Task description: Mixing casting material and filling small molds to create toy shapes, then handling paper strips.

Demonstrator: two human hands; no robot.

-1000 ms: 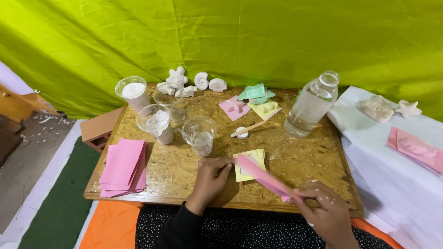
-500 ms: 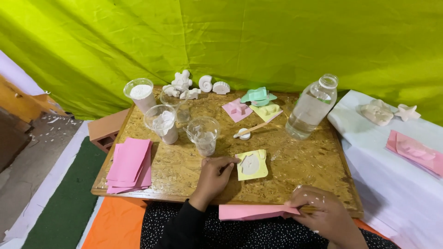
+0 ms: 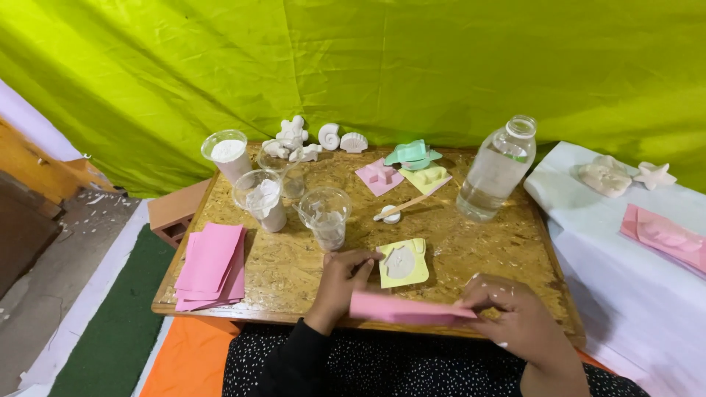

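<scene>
My left hand (image 3: 346, 278) and my right hand (image 3: 515, 312) hold a pink folded sheet (image 3: 408, 309) by its two ends, flat above the near edge of the wooden board table (image 3: 287, 272). Just beyond the sheet lies a yellow mould (image 3: 403, 262) with a white filling, close to my left fingers. Both hands are dusted with white powder.
A stack of pink sheets (image 3: 212, 265) lies at the left. Clear cups (image 3: 326, 217) with white powder, a water bottle (image 3: 494, 170), white plaster shells (image 3: 329, 137), pink, green and yellow moulds (image 3: 413, 156) and a stick (image 3: 408, 204) stand farther back. A white cloth (image 3: 625, 257) at the right bears plaster pieces.
The pink sheet has swung from a slant over the yellow mould to level at the table's near edge. My right hand moved with it; the yellow mould is uncovered.
</scene>
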